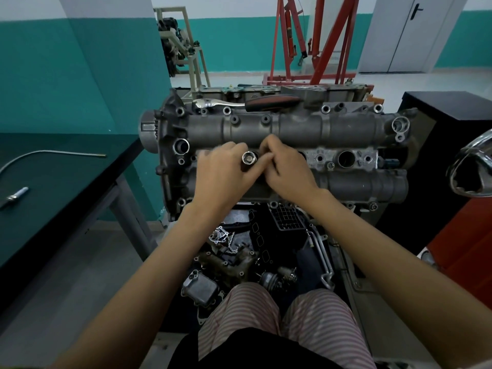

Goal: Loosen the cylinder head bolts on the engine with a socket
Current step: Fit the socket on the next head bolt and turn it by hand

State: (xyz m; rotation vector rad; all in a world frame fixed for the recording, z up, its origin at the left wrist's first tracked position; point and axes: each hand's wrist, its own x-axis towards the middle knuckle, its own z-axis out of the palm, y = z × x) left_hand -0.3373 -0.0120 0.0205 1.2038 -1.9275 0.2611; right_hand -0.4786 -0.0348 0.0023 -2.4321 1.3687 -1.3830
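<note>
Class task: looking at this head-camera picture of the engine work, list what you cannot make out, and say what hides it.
- Socket: lower end hidden by the left hand.
- Bolt being worked: covered by both hands.
- Right hand: what its fingertips pinch is too small to tell.
- Shiny object: cut off by the right edge.

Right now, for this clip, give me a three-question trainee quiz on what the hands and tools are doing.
1. True or false: the ratchet wrench is fitted to the socket.
2. Which hand grips the socket? A) left hand B) right hand C) neither
3. Fill in: the spark plug lies on the ___ to the left of the engine.

Key: 1. False; it lies along the engine's far edge, apart from the socket. 2. A. 3. table.
</note>
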